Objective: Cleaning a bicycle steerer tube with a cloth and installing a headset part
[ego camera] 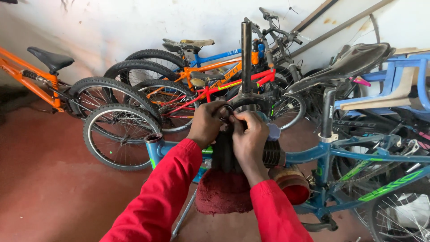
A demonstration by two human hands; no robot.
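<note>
A black suspension fork stands with its steerer tube pointing up, resting against a blue bicycle frame. Both my hands, in red sleeves, meet at the fork's crown. My left hand pinches a dark ring-shaped part at the base of the steerer. My right hand grips the same spot from the right, fingers closed around the crown. The fork's ribbed rubber boots show below my hands. A dark red cloth hangs under the fork.
Several bicycles lean on the white wall behind: an orange one at left, a red one, an orange one and a blue one. A black saddle and a blue plastic chair are at right. A red-filled tin sits by the frame.
</note>
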